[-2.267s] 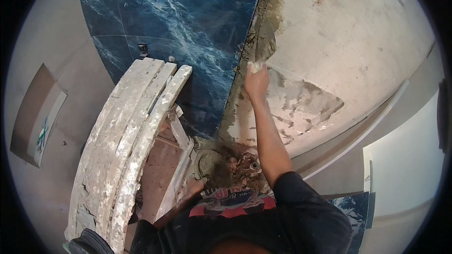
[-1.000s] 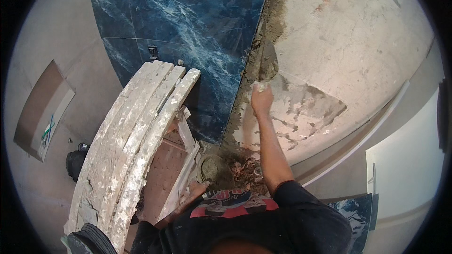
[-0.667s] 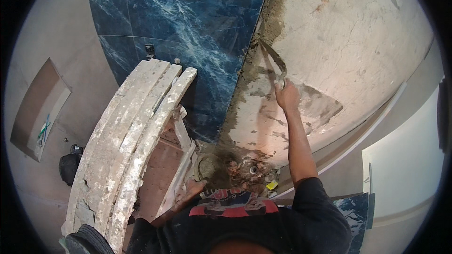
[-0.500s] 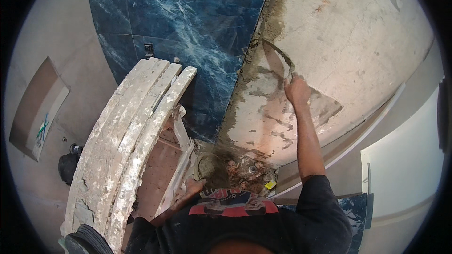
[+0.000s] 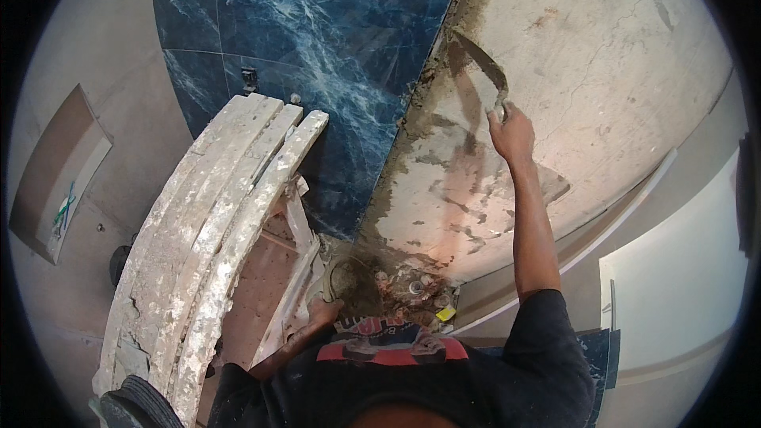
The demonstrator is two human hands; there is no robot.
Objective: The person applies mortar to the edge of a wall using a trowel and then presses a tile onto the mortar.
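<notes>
My right hand point(image 5: 512, 133) is closed around the handle of a trowel point(image 5: 485, 62), out at the end of my stretched arm. The dark blade appears nearly edge-on, its tip close to the mortar strip point(image 5: 438, 83) along the tile edge. Whether the blade touches the pale plastered wall point(image 5: 602, 71) I cannot tell. Low in front of my chest, my left hand point(image 5: 323, 311) grips the rim of a mortar bucket point(image 5: 330, 273), with grey mortar inside. Blue marble-look tiles point(image 5: 333, 47) cover the wall left of the strip.
A splattered plank scaffold point(image 5: 198, 230) stands close on my left. Rubble point(image 5: 400, 289) and a yellow piece point(image 5: 445, 314) lie below the wall. A recessed niche point(image 5: 55, 182) holds a green-and-blue item point(image 5: 65, 206). A pale ledge point(image 5: 579, 246) runs along the right.
My right hand has moved up and slightly right with the trowel, whose blade has shifted higher along the mortar strip. The left hand stays on the bucket, which appears slightly further left.
</notes>
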